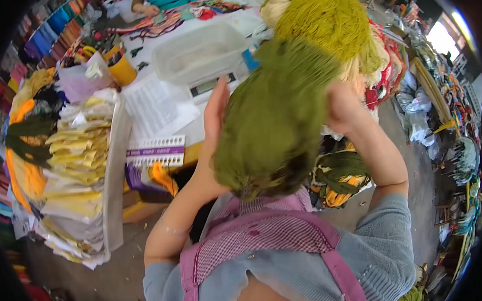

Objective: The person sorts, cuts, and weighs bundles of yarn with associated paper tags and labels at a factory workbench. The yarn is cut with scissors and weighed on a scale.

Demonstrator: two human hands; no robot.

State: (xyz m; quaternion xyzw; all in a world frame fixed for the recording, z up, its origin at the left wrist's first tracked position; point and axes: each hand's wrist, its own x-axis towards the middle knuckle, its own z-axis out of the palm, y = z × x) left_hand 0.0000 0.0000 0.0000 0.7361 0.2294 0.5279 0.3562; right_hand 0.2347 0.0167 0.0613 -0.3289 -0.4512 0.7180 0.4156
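Note:
A large bundle of dark green yarn (275, 122) hangs in front of my chest, slightly blurred by motion. My right hand (344, 107) is closed on its right edge, with some of the fingertips hidden by the strands. Along the left side lies my left hand (216, 109), its visible fingers stretched upward and flat beside the yarn; the thumb is hidden. Just beyond the bundle are a digital scale (203, 89) and a clear plastic tub (200, 51). A heap of lighter yellow-green yarn (327, 23) rises behind it on the right.
To the left, a plastic bin (119, 172) holds many paper packets. Printed sheets (156, 108) and a purple-and-white punched card (156, 151) lie on the white table. An orange cup (122, 68) stands behind. Across the table are a co-worker's hand (148, 10) and coloured threads (160, 26).

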